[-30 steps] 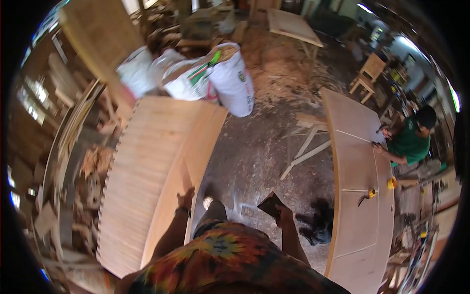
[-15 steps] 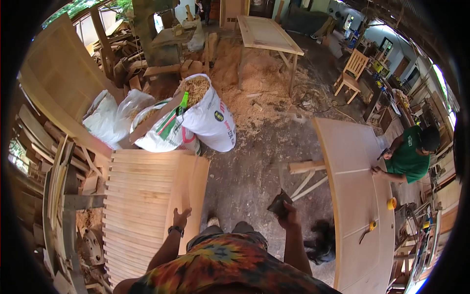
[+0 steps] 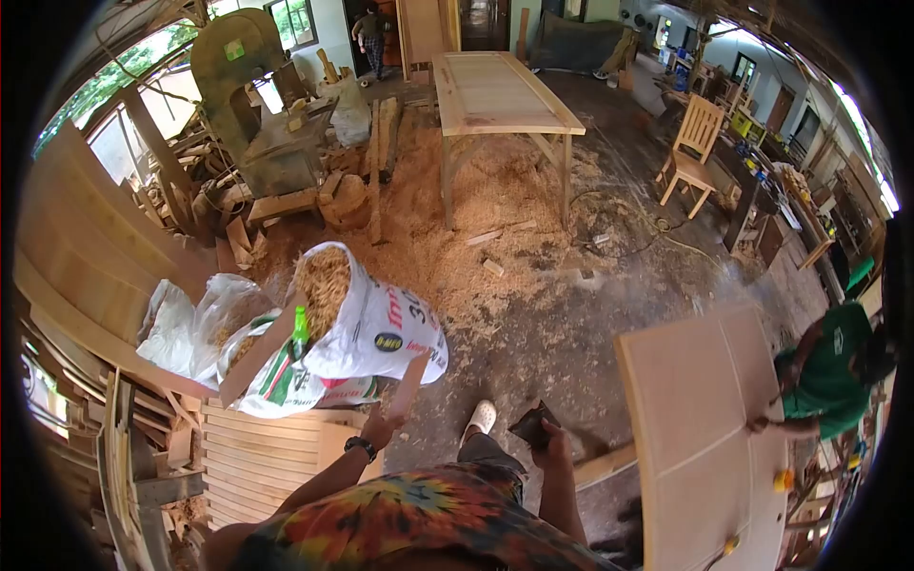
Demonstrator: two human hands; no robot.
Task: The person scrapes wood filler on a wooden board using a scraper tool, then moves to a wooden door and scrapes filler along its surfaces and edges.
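Note:
My left hand [image 3: 381, 428], with a dark watch on the wrist, is closed on the lower end of a flat wooden strip [image 3: 410, 385]. The strip slants up across the white sack [image 3: 390, 333]. Below this hand lies a slatted wooden panel [image 3: 262, 443]. In my right hand [image 3: 554, 447] is a dark brown flat object [image 3: 531, 424], gripped above the floor; what it is cannot be made out. A large wooden panel [image 3: 700, 419] stands to the right of that hand.
At the right panel a co-worker in green [image 3: 833, 371] has a hand on its edge. Sawdust [image 3: 486, 257] covers the floor ahead, below a wooden table [image 3: 505, 95]. A wooden chair [image 3: 693, 152] stands at the right. Filled sacks and scrap wood are at the left.
The view has tilted up and shifted forward, bringing the sacks closer. My left hand has moved past the slatted panel's far edge, toward the sack. My right hand keeps the dark object.

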